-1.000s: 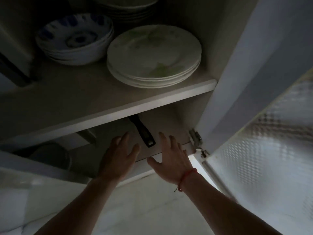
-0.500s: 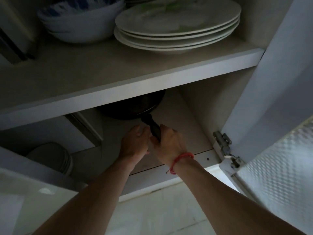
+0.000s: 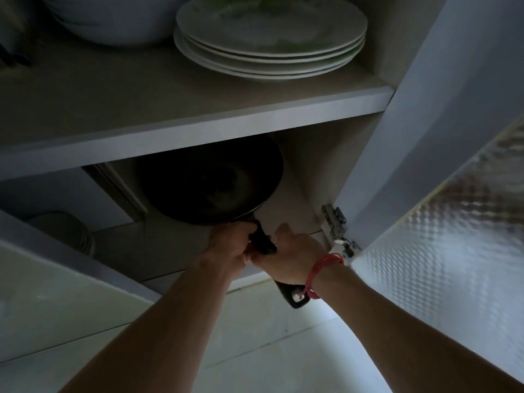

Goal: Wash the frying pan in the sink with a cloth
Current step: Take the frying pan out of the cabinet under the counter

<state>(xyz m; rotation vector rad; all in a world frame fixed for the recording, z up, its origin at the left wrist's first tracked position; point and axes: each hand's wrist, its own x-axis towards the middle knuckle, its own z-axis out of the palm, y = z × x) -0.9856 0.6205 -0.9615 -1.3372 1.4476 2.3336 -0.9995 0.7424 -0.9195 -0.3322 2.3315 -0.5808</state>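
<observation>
Black and dim under the shelf (image 3: 198,131), the pan (image 3: 209,180) is just beyond both hands, its handle (image 3: 262,242) pointing out at them. The left hand (image 3: 226,251) is curled round the handle close to the pan's rim; the right hand (image 3: 292,259), a red band (image 3: 323,270) at its wrist, grasps it lower down, the handle's end poking out beneath that wrist. Above the hands, on the shelf, plates (image 3: 269,38) are stacked beside bowls (image 3: 119,21). Right of the right hand, the door (image 3: 425,165) stands open on its hinge (image 3: 334,219).
</observation>
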